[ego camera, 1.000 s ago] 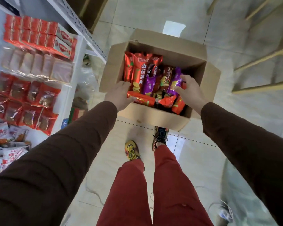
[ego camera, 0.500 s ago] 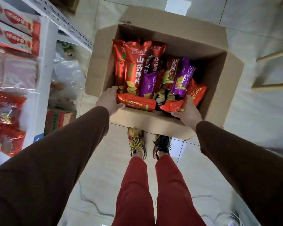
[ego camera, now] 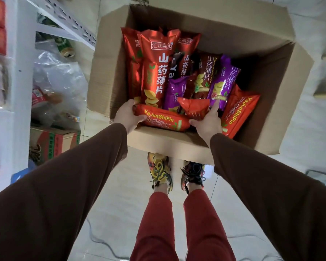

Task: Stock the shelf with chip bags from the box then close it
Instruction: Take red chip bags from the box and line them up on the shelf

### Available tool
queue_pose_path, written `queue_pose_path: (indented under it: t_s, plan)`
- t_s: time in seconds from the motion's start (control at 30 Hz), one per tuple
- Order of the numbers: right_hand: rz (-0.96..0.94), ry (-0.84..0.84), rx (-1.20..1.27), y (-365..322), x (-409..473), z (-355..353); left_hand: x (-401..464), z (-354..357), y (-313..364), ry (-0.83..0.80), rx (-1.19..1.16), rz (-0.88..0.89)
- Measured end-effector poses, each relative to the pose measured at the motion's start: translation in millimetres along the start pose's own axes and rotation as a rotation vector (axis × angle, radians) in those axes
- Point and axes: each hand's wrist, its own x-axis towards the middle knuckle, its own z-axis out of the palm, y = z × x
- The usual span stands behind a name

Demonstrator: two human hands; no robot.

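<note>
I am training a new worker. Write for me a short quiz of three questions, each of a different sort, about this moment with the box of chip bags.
1. True or false: the cardboard box stands open on the floor.
2. Multiple choice: the left hand grips one end of which bag? A) a purple bag standing upright B) the red bag lying flat along the near wall C) no bag
3. Fill the gap: the right hand holds a small ___ bag.

Key: 1 true; 2 B; 3 red.
</note>
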Motion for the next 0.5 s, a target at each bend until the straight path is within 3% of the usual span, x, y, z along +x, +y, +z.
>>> queue_pose_path:
  t_s: [0.17,0.33,0.5]
  plan:
    - [0.011,0.043,-0.024,-12.2,36.0,-10.4,14.7,10.8,12.1,0.088,-0.169,0.054]
    - [-0.013,0.146,0.062,-15.9,41.9,-20.2,9.0,28.2,32.1,0.000,-0.435,0.062]
    - [-0.150,-0.011,0.178,-0.3,24.4,-12.9,1.0,41.3,49.9,-0.050,-0.495,0.108]
